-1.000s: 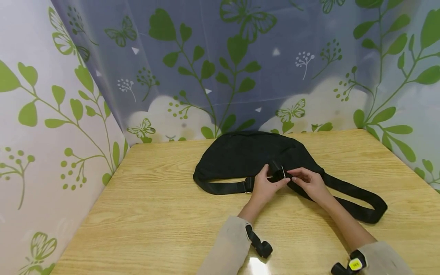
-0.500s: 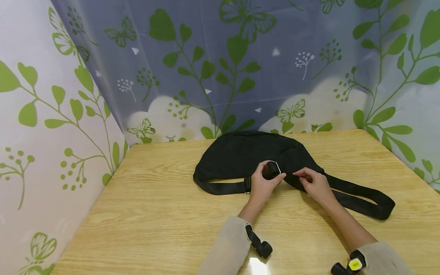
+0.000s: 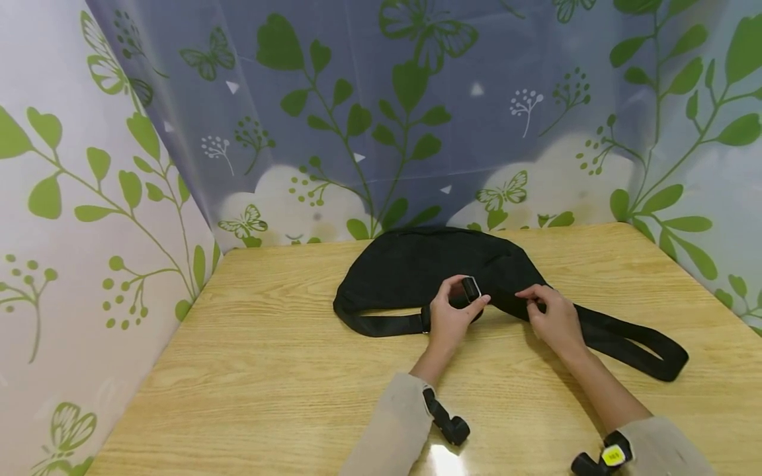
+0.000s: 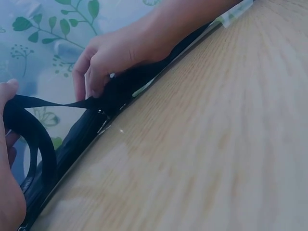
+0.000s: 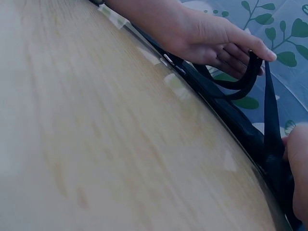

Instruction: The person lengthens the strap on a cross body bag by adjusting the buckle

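A black waist bag (image 3: 411,268) lies near the back of the table, its strap (image 3: 645,347) looping out to the right. My left hand (image 3: 450,314) pinches a metal-edged strap buckle (image 3: 474,289) between thumb and fingers, and strap curves in a loop below it in the left wrist view. My right hand (image 3: 556,320), to the right of the buckle, pinches the strap with its fingertips. Between the two hands a length of strap (image 5: 271,113) is drawn taut in the right wrist view. A second strap adjuster (image 3: 425,319) sits just left of my left hand.
The wooden table (image 3: 256,370) reaches back to a patterned cloth backdrop (image 3: 333,132), with cloth walls on both sides. Both wrists carry black straps with small devices (image 3: 458,431) over beige sleeves.
My hands have drawn apart: the left has shifted slightly left with the buckle turned up, the right slightly to the right. The strap loop on the right has slid farther right.
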`<state>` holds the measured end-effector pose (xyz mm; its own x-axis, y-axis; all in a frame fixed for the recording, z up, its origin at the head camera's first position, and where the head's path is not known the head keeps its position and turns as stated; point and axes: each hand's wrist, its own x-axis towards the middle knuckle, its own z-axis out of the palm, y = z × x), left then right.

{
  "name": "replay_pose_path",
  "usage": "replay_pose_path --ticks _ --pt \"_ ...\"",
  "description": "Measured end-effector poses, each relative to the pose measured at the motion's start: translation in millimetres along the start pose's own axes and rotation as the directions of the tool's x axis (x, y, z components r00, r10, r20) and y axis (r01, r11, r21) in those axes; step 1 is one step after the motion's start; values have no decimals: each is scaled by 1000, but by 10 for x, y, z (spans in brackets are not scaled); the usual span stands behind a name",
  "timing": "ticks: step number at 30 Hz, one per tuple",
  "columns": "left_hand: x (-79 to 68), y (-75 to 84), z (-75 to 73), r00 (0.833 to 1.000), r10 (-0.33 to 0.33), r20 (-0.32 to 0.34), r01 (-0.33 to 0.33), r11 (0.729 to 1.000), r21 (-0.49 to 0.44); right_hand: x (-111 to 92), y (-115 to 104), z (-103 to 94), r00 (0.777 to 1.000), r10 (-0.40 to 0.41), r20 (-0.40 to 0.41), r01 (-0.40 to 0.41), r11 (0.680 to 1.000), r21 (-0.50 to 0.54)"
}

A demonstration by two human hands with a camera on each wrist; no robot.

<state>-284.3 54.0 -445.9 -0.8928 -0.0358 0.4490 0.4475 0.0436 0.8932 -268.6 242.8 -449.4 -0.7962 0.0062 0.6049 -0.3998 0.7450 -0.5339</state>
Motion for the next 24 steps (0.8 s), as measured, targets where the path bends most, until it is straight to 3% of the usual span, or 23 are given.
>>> replay_pose_path --ticks 9,16,20,24 --pt "43 -15 -126 999 -35 -21 35 999 1 11 14 2 999 -8 -32 8 1000 -5" --pt "33 -35 -228 1000 -27 8 27 999 33 13 21 34 999 -27 -37 27 1000 -12" --pt "-27 -53 -287 996 45 73 -52 995 87 0 23 34 999 -48 -13 48 999 -12" --pt "-134 -26 -390 971 114 208 -150 975 163 -22 41 29 996 -81 45 81 997 -2"
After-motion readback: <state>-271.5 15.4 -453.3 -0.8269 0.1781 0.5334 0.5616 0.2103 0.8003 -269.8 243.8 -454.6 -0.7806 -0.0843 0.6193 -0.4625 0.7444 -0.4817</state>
